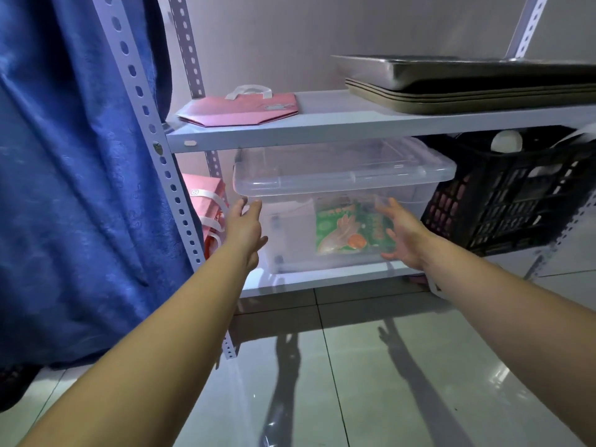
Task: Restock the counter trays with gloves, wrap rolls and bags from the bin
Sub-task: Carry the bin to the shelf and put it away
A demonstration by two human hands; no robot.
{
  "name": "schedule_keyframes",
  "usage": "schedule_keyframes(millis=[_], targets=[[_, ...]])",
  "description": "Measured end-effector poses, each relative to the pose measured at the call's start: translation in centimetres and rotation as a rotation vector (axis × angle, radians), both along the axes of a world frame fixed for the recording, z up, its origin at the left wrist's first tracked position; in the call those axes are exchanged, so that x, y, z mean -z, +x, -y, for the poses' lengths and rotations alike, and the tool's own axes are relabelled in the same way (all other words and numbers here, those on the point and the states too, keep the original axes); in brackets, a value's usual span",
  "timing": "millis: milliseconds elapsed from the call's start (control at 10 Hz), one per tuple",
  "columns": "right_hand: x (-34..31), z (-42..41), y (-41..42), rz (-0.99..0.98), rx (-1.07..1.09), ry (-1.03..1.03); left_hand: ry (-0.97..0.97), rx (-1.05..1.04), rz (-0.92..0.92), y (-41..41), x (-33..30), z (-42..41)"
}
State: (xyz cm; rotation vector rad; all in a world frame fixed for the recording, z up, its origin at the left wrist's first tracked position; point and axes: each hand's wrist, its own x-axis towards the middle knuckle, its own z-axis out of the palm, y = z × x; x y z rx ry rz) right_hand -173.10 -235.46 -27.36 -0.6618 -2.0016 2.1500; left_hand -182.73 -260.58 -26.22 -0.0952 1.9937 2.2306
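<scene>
On the lowest shelf (322,279), the lidded clear plastic bin (338,201) sits between pink bags and a black crate (516,201). Left hand (245,227) and right hand (401,233) reach, each grip open, empty. Rigid, smooth, probably light; grasp beneath the lid rim at both ends.

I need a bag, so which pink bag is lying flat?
The pink bag on the upper shelf lies flat; the other one stands beside the clear bin.
</scene>
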Motion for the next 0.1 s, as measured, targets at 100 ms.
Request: schedule_keyframes(millis=[100], targets=[[0.36,0.12,2.06,-0.007,-0.003,0.131,-0.147,0.0,-0.006,1.83,1.76,0.4]])
